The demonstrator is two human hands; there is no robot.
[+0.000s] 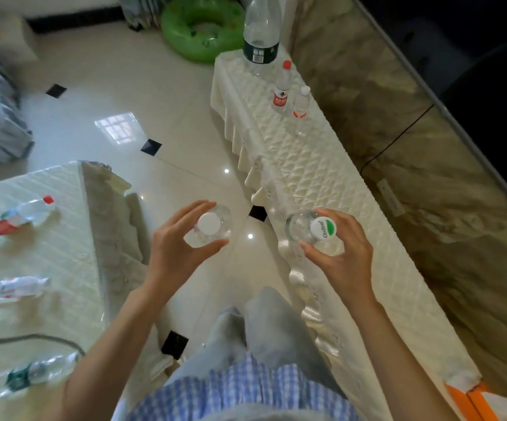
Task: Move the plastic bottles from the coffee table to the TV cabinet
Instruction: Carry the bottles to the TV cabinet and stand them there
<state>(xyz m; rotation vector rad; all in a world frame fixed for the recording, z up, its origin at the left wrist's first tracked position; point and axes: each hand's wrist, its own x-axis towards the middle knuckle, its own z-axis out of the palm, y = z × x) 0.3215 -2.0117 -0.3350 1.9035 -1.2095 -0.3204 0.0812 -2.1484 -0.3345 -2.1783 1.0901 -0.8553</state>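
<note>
the left hand (182, 247) has its fingers closed around a clear bottle with white cap (209, 224), held above the floor; the right hand (341, 247) grips a bottle with green-white cap (313, 227) over the near edge of the tv cabinet (322, 177). three bottles (281, 88) stand at its far end, three more (21, 215) lie on the table (73, 238) on the left

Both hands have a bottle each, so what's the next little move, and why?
Probably lower the right hand and stand its green-capped bottle on the cabinet. That bottle already hangs over the cabinet's near edge, while the left hand holds its white-capped bottle over the floor. Three bottles already stand upright farther along the cabinet.
</note>
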